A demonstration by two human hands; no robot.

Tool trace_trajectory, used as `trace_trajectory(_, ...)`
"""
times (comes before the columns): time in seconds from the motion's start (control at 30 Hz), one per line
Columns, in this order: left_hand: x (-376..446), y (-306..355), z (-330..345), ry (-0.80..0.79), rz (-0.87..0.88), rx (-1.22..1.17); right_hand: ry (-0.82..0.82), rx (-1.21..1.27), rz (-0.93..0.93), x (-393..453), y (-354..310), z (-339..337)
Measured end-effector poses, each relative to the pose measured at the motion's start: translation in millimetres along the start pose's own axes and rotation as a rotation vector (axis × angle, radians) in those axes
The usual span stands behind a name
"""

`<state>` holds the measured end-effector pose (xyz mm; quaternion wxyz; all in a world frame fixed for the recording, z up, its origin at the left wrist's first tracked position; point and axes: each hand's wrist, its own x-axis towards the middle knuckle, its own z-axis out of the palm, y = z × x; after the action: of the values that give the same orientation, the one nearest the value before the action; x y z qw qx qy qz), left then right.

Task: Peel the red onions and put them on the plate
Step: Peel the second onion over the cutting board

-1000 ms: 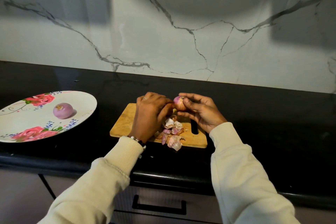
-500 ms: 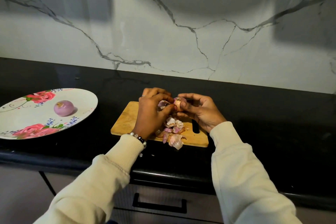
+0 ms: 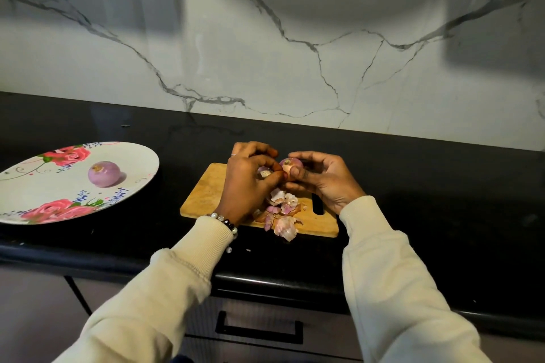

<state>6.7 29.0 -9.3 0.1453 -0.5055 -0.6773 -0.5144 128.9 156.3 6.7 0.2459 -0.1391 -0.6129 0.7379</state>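
Now | plate (image 3: 138, 156): one peeled onion (image 3: 104, 173) lies on it | left hand (image 3: 250, 183): pinches a skin flap (image 3: 263, 171) newly pulled off since a second ago | right hand (image 3: 321, 180): grips half-peeled red onion (image 3: 290, 166) above cutting board (image 3: 206, 194) | peeling advancing, plate transfer pending.

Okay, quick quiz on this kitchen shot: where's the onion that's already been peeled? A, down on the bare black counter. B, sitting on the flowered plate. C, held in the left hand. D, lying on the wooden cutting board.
B: the peeled onion sits alone on the flowered plate, off to the left of the cutting board, where only loose skins lie.
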Motion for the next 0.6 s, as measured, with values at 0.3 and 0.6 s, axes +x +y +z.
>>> trace_trajectory(0.3, 0.4, -0.7, -0.4, 0.038, -0.058, 0.013, -0.008, 0.029, -0.034, -0.2, -1.7, 1.1)
trace_trajectory(0.6, 0.4, 2.9, -4.0, 0.047, -0.075, -0.010, -0.025, -0.033, -0.019, -0.6, -0.7, 1.8)
